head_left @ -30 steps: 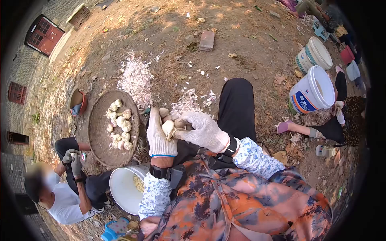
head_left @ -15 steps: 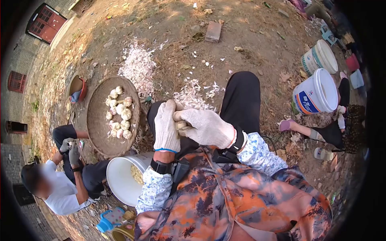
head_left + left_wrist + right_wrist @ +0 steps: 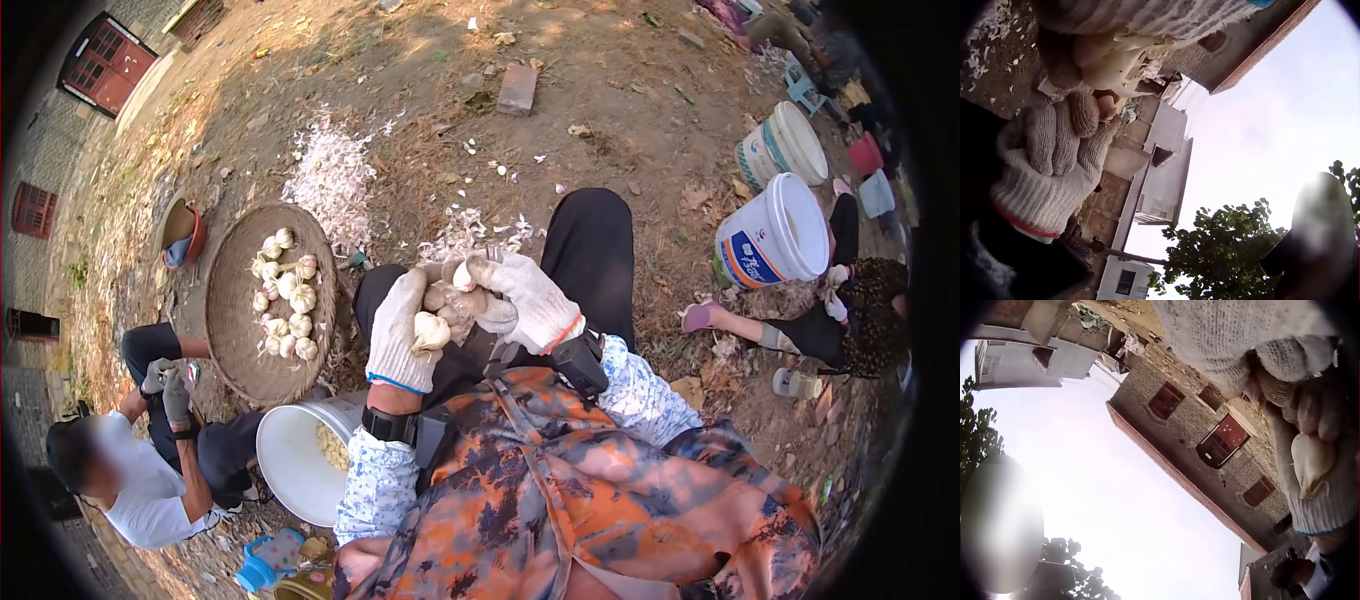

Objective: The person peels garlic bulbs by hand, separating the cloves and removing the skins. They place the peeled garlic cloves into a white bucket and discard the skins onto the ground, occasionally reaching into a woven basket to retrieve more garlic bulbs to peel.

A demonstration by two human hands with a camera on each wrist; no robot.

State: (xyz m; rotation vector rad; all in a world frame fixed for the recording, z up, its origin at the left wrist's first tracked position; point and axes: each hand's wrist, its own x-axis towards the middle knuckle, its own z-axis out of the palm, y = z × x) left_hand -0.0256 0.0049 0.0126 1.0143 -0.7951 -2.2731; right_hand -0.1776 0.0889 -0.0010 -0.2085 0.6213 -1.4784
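fingers of the left hand (image 3: 400, 335) curl round a garlic head (image 3: 432, 330), cupping it in the glove. fingers of the right hand (image 3: 530, 295) are pinched together on a small clove (image 3: 462, 277) just above it, and the gloves are touching. out left on the ground, a woven basket (image 3: 250, 375) holds a cluster of whole bulbs (image 3: 290, 295). just below it, a white bucket (image 3: 290, 480) carries peeled cloves (image 3: 330, 447). well apart on the right there's a second bucket (image 3: 760, 240), contents hidden.

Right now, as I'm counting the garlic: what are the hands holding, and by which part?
A garlic bulb: the left hand cups its side, the right hand pinches its top.
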